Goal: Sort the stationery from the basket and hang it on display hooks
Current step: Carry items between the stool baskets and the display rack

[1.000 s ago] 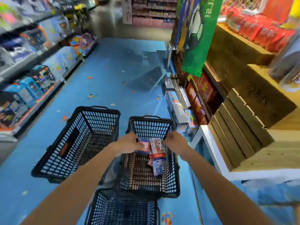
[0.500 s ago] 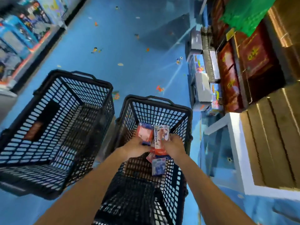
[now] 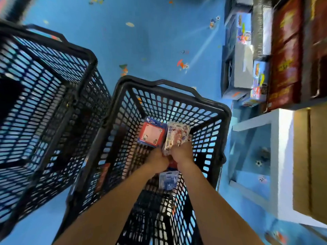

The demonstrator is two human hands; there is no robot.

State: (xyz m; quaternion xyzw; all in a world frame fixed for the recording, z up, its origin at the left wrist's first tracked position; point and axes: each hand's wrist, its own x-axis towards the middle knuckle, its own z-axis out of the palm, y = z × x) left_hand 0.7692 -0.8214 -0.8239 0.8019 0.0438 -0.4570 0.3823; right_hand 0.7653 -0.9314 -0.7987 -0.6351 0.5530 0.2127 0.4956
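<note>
A black mesh basket [image 3: 208,105] stands on the blue floor in front of me, and both my hands reach down into it. My left hand [image 3: 156,159] and my right hand [image 3: 182,151] sit side by side, fingers curled around the bottom of a white cartoon-printed stationery pack [image 3: 177,134]. A red-and-blue memo pad pack [image 3: 152,132] stands just left of it, against my left hand. A small blue blister pack [image 3: 168,179] lies on the basket floor beneath my wrists. My fingertips are hidden behind the hands.
A second black mesh basket [image 3: 53,82] stands to the left, a third [image 3: 154,209] sits under my forearms. On the right are boxed goods [image 3: 244,68], red boxes [image 3: 284,64], a white shelf frame [image 3: 283,156] and wooden crates [image 3: 309,156]. Blue floor [image 3: 150,41] lies beyond.
The view tilted down and closer. My hands moved together and lowered into the basket, still holding the packs.
</note>
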